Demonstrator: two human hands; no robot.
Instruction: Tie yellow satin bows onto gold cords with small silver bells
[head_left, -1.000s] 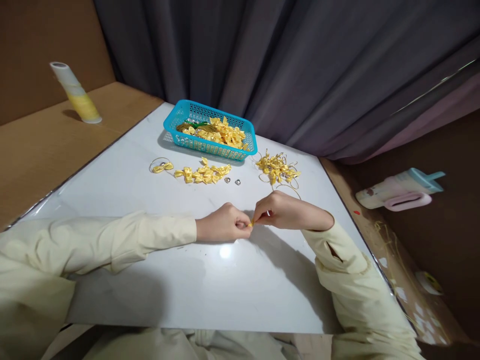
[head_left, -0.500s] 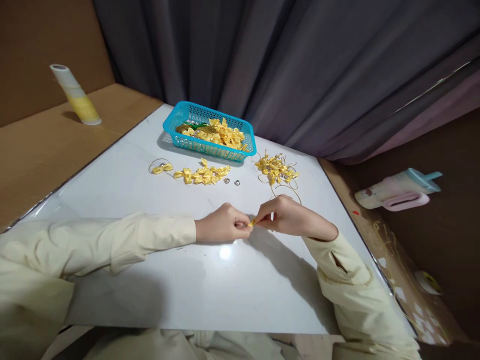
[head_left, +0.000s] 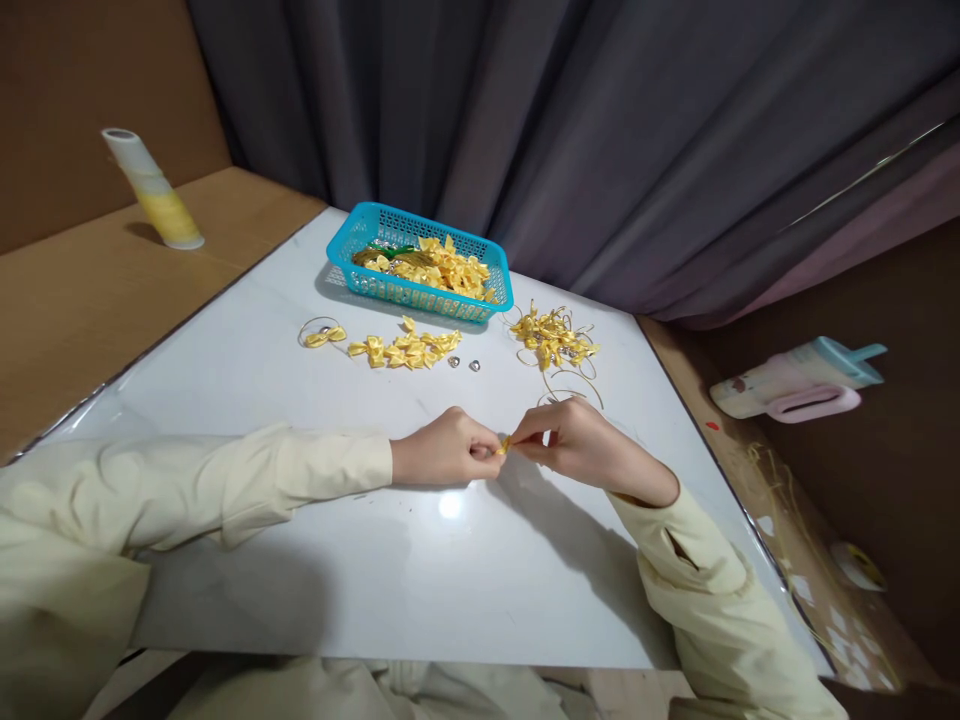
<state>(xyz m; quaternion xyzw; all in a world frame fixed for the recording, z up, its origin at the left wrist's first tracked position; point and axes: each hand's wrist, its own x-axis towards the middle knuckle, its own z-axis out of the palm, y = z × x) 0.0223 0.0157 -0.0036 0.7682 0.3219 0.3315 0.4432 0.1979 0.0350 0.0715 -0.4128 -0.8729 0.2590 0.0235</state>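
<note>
A small yellow ribbon bow (head_left: 503,446) is pinched between my two hands above the white table (head_left: 390,600). My left hand (head_left: 452,447) has its fingers curled around the bow's left side. From the right, my right hand (head_left: 574,443) grips the bow's other side between thumb and forefinger. Most of the bow is hidden by the fingers. Beyond the hands lie a loose row of yellow bows (head_left: 409,348) and two small silver pieces (head_left: 464,364). A pile of bows with thin gold cords (head_left: 555,335) is farther right.
A blue basket (head_left: 420,297) of yellow bows and gold cords stands at the back. One bow with a cord loop (head_left: 325,337) lies at left. A yellow-wound tube (head_left: 161,200) stands far left; a tumbler (head_left: 795,380) is at right, near scraps and a tape roll (head_left: 859,566).
My right hand and wrist have shifted slightly down and to the right, with the fingertips still at the bow. My left hand has barely moved.
</note>
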